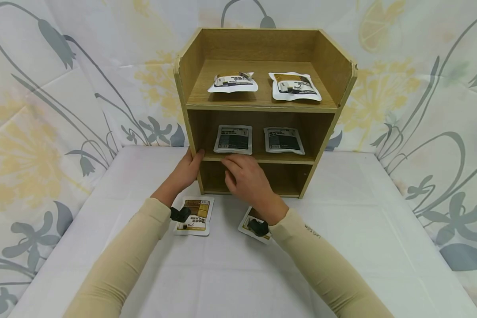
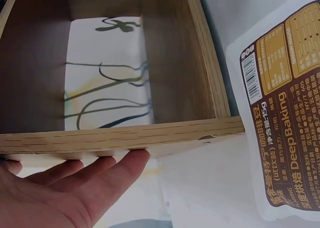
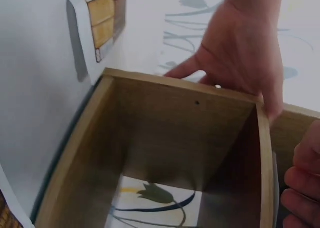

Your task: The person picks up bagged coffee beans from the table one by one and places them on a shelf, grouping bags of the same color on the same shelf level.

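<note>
A wooden shelf unit [image 1: 258, 108] has two white-edged coffee packets on its top, a left packet [image 1: 233, 139] and a right packet [image 1: 284, 140] on the middle board. My left hand [image 1: 187, 168] holds the unit's left side, with fingers along the outer face and the thumb over the front edge, as the right wrist view shows. At the middle board's front edge is my right hand [image 1: 249, 180], just below the left packet. Its fingers [image 3: 302, 198] are curled, with nothing visible between them. My forearm partly covers one packet [image 1: 246, 225] on the table.
Another packet [image 1: 198, 210] lies flat on the white tablecloth [image 1: 234, 282] under my left wrist. The lower compartment [image 2: 177, 63] is open at the back, showing the floral cloth behind. That cloth [image 1: 103, 57] hangs around the unit on three sides.
</note>
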`<state>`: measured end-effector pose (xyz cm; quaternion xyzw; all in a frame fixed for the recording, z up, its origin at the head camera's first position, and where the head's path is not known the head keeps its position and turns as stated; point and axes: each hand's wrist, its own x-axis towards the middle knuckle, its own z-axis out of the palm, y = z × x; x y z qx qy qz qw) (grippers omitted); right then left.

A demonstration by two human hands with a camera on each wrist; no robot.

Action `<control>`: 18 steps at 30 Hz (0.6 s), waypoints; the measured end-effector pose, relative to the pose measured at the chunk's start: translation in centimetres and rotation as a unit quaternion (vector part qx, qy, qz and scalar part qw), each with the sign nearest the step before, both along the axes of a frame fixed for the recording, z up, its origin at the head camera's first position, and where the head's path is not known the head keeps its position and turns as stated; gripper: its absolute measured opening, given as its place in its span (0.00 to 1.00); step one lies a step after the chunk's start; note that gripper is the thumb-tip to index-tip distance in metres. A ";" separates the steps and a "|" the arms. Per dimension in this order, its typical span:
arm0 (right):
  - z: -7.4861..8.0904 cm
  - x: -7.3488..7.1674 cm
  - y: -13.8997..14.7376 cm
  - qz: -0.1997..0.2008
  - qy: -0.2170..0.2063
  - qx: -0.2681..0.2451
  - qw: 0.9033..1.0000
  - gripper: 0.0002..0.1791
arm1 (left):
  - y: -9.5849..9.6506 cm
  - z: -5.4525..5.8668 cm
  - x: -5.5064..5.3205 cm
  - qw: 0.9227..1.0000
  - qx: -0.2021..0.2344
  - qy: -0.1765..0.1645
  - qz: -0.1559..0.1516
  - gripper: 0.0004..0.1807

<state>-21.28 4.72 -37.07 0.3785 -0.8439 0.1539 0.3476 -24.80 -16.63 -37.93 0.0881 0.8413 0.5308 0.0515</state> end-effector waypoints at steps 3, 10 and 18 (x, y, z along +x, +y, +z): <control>-0.4 0.3 -0.2 0.000 -0.002 0.012 1.000 0.15 | 0.0 -0.1 0.0 1.000 -0.005 -0.001 0.005 0.37; -1.2 0.8 -0.6 -0.002 -0.020 0.031 0.999 0.15 | -0.2 -0.5 -0.4 1.000 -0.007 -0.002 0.012 0.38; -2.0 1.0 -1.2 -0.001 -0.039 0.038 0.999 0.16 | -0.2 -0.5 -0.4 1.000 -0.005 0.002 0.012 0.38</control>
